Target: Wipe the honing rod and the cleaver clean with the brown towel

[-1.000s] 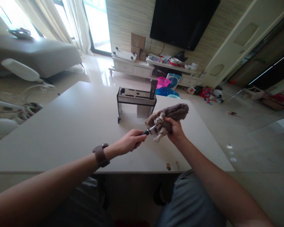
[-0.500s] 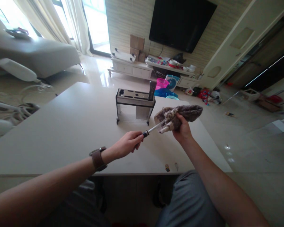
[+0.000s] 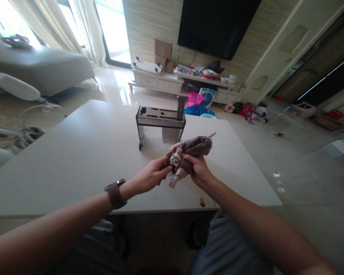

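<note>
A: What are the two hands holding now?
B: The left hand [image 3: 153,173] is curling its fingers around the handle of a sharpening steel [image 3: 213,135] — the handle is hiding almost fully behind them. The right hand [image 3: 199,170] is gripping a brown cloth [image 3: 199,147], with the thumb pressing on it.
A: And where is the steel?
B: It is passing through the folded cloth, above the white table [image 3: 74,160]; only its thin tip is sticking out at the far end. The left fingertips are touching the nearer end of the cloth.
A: What is standing behind?
B: A knife block [image 3: 151,121] is standing upright beyond the hands. One broad-bladed knife [image 3: 180,109] is resting in its right end — the handle is pointing up. A wristwatch [image 3: 115,194] is circling the left wrist.
</note>
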Demonstrator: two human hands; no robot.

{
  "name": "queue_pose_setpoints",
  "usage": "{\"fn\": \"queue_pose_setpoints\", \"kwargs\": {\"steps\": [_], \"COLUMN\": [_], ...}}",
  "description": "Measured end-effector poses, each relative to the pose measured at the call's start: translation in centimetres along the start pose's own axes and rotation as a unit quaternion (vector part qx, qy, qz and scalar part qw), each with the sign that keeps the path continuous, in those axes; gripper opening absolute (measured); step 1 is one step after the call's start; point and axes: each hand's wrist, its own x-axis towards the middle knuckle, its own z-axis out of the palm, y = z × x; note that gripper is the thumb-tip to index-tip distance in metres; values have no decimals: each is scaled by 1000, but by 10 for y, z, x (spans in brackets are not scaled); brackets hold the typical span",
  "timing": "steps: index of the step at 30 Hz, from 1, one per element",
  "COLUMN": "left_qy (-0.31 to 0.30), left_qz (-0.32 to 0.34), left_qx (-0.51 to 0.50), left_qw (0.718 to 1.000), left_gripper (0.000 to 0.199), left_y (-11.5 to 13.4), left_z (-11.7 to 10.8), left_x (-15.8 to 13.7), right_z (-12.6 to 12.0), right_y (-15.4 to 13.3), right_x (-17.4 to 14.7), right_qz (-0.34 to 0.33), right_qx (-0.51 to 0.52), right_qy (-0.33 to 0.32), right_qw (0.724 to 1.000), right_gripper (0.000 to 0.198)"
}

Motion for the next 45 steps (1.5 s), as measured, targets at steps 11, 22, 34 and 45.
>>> {"fn": "queue_pose_setpoints", "kwargs": {"steps": [11,22,34,45], "left_qy": [-15,-39,-37,5], "left_qz": [-19,-27,-32,-20], "left_qx": [-51,-31,-32,-33], "left_qw": [998,998,998,999], "left_gripper": [37,36,35,34], "left_y": [10,9,12,10], "left_z": [3,3,3,2], "left_x": [0,-3,-5,-6], "right_z": [-9,-48,-57,-36], "right_y": [-25,-71,-77,-58], "right_x": [19,57,63,44], "right_qz": [-52,-101,-175,-87], "right_qx": [12,83,112,77], "right_qy": [4,93,140,54], "right_qw": [999,987,968,992], "right_gripper": [34,21,14,17]}}
